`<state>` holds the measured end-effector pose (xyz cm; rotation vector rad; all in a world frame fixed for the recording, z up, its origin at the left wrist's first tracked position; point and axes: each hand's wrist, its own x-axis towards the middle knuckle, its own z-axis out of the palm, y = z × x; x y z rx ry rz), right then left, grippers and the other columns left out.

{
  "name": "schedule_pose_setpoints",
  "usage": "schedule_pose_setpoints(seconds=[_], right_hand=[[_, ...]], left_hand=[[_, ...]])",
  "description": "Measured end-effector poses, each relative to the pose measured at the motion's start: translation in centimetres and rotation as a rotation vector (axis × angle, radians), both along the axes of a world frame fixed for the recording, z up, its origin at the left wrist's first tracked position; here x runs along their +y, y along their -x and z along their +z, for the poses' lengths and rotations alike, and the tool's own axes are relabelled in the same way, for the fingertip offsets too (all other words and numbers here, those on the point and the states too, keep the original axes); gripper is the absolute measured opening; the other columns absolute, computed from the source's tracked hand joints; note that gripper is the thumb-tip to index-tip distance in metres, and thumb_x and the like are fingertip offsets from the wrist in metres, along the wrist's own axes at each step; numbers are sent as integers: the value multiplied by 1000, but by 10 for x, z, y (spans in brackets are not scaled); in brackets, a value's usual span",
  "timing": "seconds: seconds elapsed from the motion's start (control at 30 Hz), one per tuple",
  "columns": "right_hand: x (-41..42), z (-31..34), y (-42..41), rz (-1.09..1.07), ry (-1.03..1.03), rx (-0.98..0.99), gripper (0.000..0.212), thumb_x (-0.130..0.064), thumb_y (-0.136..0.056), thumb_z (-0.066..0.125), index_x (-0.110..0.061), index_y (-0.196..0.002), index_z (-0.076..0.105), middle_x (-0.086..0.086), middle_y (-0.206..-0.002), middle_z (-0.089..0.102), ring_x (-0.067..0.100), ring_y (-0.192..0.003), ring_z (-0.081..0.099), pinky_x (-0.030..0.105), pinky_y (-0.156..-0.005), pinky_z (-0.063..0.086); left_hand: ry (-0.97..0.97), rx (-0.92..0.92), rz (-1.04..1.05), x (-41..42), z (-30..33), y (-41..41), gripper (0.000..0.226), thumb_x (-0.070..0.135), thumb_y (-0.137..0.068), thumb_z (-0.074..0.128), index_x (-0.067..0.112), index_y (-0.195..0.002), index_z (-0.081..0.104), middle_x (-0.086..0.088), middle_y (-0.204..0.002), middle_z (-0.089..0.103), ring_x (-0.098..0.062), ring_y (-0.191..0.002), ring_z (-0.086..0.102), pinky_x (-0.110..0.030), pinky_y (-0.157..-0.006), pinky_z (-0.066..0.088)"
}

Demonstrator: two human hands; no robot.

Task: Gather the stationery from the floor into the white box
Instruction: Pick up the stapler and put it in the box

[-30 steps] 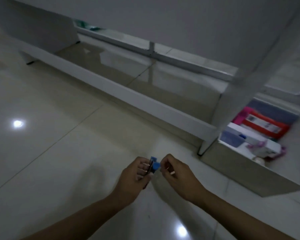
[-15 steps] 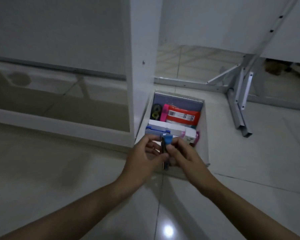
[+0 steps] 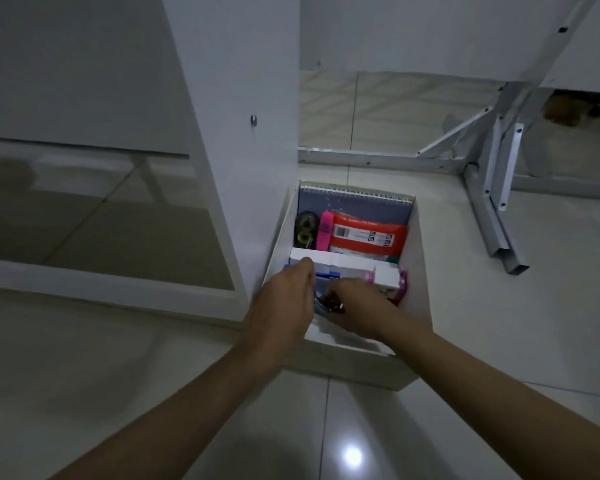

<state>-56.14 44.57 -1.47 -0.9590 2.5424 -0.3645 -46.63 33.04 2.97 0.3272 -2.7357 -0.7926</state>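
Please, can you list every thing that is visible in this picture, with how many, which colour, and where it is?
white box: one, white, on the floor beside the white panel
spiral notebook: one, dark blue, at the far wall of the box
tape dispenser: one, black with yellow-green wheels, far left in the box
highlighter: one, pink, right of the dispenser
pouch: one, red-orange with white label, on the notebook
carton: one, white, across the middle of the box
white panel: one, upright, left of the box
metal frame: one, grey, on the floor at right
left hand: inside the box, near side
right hand: inside the box; what it holds is unclear
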Motion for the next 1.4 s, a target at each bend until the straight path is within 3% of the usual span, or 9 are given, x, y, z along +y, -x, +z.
schedule_pose_setpoints(seconds=[0.17,0.3,0.4,0.5,0.67,0.9,1.1,1.23,1.4], right_hand=[[-16,-9,9,94,-143,57,20,-14,-88,59,-11,-108,61,9,-106,66,24,-90,65,37,-83,55],[-19,-5,8,115,-59,60,29,-14,-92,53,-15,-121,53,9,-115,60,26,-98,61,36,-85,51],[-15,-9,2,96,15,62,24,-13,-90,56,-20,-113,55,6,-109,64,23,-90,63,38,-82,54],[-11,-6,-4,116,-125,-94,15,-10,-92,52,-12,-104,59,10,-107,64,24,-90,60,31,-81,49],[-5,0,-6,160,-228,-263,25,-9,-95,47,-11,-116,59,8,-126,58,23,-111,55,25,-83,37],[0,9,-5,78,-93,-240,25,-6,-95,45,-10,-114,61,8,-122,62,22,-107,57,22,-81,37],[2,8,-6,109,-137,-261,29,-5,-95,44,-12,-116,62,7,-126,59,22,-112,55,24,-87,38],[7,16,0,16,-5,-242,27,-6,-95,43,-13,-113,61,8,-122,61,20,-107,57,31,-95,45],[28,32,-6,-179,257,-80,22,-8,-95,45,-16,-108,62,4,-115,63,16,-101,59,30,-94,49]], left_hand=[[4,37,-15,0,-4,4,14,12,-95,42,19,-82,44,-2,-67,51,-18,-60,52,-31,-56,44],[-36,22,-14,1,-7,5,13,11,-95,43,10,-92,55,-5,-73,53,-18,-65,53,-31,-61,43],[-46,40,-12,1,-7,4,14,12,-95,43,7,-97,57,-3,-75,52,-15,-66,50,-26,-61,40],[-29,63,-45,0,-5,1,13,13,-96,42,10,-93,54,-3,-74,54,-16,-65,54,-28,-59,47],[-22,18,-47,-2,-7,1,15,15,-97,41,8,-101,54,-6,-84,59,-12,-72,53,-21,-63,45],[5,73,-47,-1,-7,2,15,12,-97,40,9,-92,54,-4,-73,54,-17,-63,54,-26,-58,44],[1,63,-49,-2,-9,1,14,14,-97,40,11,-91,53,-3,-75,56,-15,-64,55,-25,-59,48],[7,21,-69,-3,-10,3,15,15,-97,41,11,-92,53,-1,-72,53,-12,-59,50,-21,-56,39],[11,-64,-155,-6,-9,3,20,19,-99,38,9,-103,55,-4,-79,57,-11,-64,47,-16,-56,34]])
